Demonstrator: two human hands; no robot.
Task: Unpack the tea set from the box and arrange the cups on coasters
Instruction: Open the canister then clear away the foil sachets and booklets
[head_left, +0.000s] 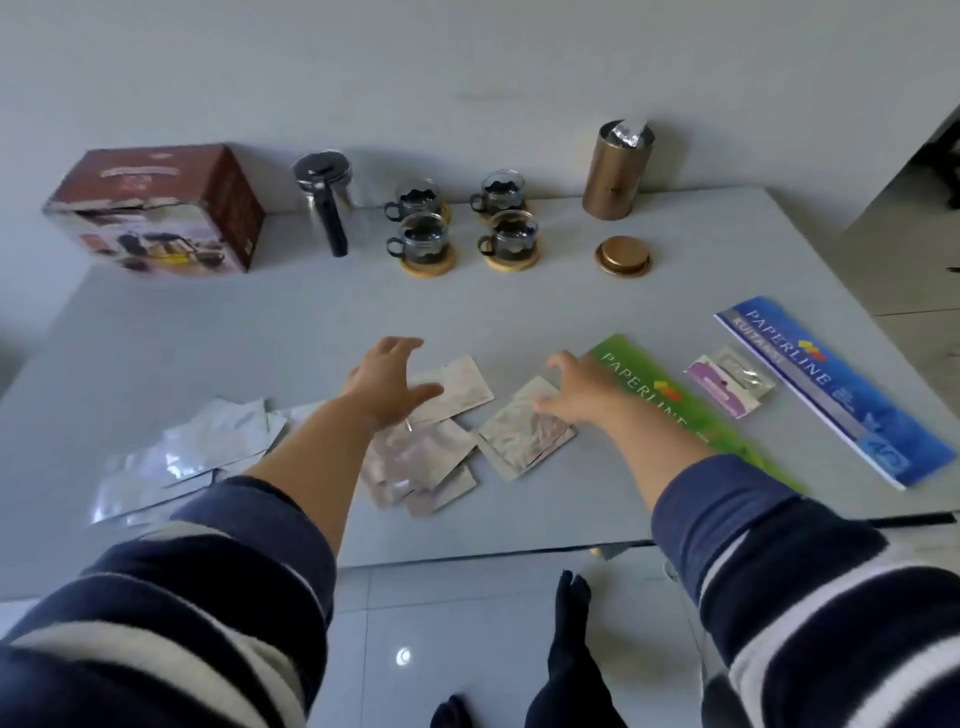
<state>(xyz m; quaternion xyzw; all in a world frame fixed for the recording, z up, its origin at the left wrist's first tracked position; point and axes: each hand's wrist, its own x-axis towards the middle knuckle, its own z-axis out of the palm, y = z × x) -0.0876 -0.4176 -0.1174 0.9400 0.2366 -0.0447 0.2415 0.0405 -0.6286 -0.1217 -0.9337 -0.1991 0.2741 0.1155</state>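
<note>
Several glass cups with dark holders stand on round wooden coasters at the back of the table; the front left cup (422, 240) and the front right cup (511, 239) are nearest. A glass teapot (324, 182) with a black handle stands left of them, beside the brown tea set box (161, 208). My left hand (387, 382) hovers with fingers spread over a pile of foil sachets (431, 447). My right hand (576, 387) rests with its fingertips on another foil sachet (522, 436), fingers apart.
A gold canister (615, 169) stands open at the back right, its gold lid (622, 255) lying in front. A green Paperline pad (675, 410), a blue Paperline pad (831, 384) and a small packet (727, 382) lie right. Torn silver wrappers (192, 452) lie left.
</note>
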